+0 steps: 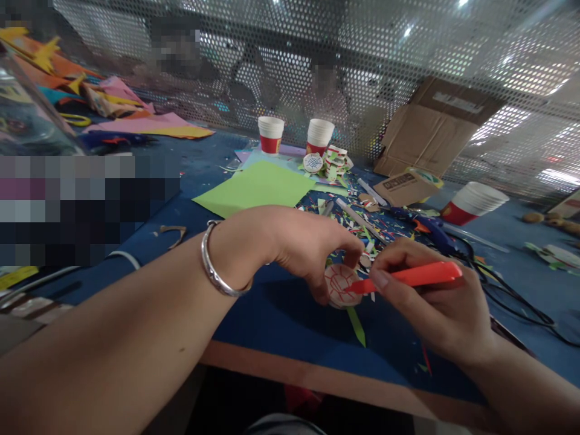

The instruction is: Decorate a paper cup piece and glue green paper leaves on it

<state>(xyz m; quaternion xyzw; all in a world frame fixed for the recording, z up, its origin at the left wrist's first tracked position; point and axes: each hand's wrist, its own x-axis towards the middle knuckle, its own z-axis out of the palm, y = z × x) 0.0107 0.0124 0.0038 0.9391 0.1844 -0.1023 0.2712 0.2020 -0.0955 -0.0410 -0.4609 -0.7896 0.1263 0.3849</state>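
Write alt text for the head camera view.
The left hand pinches a small round disc with red lines while the right hand holds a red marker tip against it. Paper scraps, a green sheet and cups litter the blue table.

Left hand (308,251) pinches round paper disc (339,284); right hand (435,302) presses orange pen (408,277) on it; green sheet (258,187) at 11 o'clock.

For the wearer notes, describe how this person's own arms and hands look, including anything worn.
Both forearms are bare: no sleeves, gloves or watch show. The left hand has a smooth, rounded silver bangle around its wrist. The right hand and its wrist carry no jewellery that can be seen. No rings show on the visible fingers of either hand.
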